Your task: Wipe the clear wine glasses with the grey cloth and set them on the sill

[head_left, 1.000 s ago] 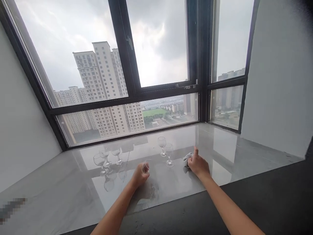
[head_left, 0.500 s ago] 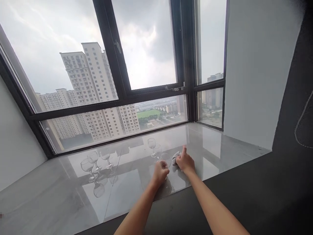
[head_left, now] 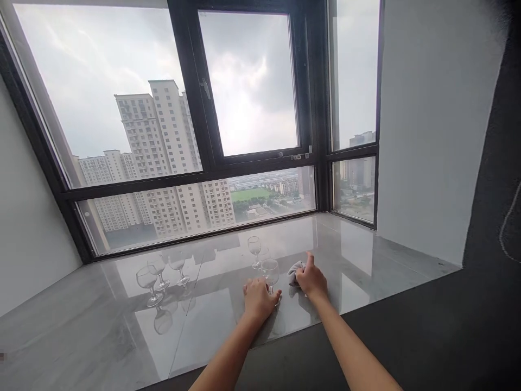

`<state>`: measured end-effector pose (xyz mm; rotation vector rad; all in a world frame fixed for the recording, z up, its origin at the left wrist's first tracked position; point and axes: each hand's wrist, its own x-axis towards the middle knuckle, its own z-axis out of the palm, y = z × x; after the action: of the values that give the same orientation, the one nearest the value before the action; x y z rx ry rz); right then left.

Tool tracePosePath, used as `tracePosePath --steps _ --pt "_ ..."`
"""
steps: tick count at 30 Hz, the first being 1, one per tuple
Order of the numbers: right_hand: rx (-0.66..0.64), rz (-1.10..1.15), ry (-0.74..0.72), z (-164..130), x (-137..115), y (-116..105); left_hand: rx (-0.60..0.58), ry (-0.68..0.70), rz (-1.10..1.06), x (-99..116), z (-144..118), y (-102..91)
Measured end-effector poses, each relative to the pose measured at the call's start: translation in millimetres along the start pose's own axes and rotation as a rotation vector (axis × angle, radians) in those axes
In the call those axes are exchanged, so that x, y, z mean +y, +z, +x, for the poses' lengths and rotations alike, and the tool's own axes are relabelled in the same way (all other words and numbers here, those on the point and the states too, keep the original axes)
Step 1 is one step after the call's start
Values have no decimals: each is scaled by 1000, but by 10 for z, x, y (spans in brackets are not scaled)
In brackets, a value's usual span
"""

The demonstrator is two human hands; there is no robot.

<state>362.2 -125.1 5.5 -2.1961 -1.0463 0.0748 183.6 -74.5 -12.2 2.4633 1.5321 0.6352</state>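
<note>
Overcast daylight through window [head_left: 252, 87]; glare on glossy sill [head_left: 217, 312]; lower right dark.

Passable gap on sill [head_left: 217, 309] between three glasses [head_left: 147, 277] and left hand [head_left: 259, 298]; glass pair [head_left: 254, 246] blocks behind front glass [head_left: 270, 270].

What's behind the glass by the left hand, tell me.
Behind the near glass: a far glass and, between them, a middle glass with its bowl partly visible. Its stem and foot can't be made out.
</note>
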Motion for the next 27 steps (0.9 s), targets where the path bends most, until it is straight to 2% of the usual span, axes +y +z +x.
tracePosePath --steps 3,6,9,12,15,17,20,22,24,27 --pt "-5 -6 5 -7 -8 -12 5 37 39 -105 -60 -103" --pt "-18 -9 24 -2 4 -4 53 84 53 -388 -104 -247" --pt "-14 -11 28 27 42 31 110 24 80 -882 -99 -464" --pt "-1 -13 21 60 82 73 179 -192 88 -1480 -92 -749" --pt "0 -5 25 71 103 88 354 -300 94 -2007 -158 -1016" --pt "-13 5 31 66 105 78 537 -333 28 -2267 -227 -1139" --pt "-35 12 42 55 104 56 893 -401 -85 -2530 -263 -1234" --pt "-30 8 45 54 106 50 1049 -521 -137 -2650 -198 -1256" --pt "-18 5 45 60 111 52 1050 -661 -244 -2747 -77 -1264" --pt "-10 12 42 75 118 61 884 -758 -448 -2864 101 -1271"
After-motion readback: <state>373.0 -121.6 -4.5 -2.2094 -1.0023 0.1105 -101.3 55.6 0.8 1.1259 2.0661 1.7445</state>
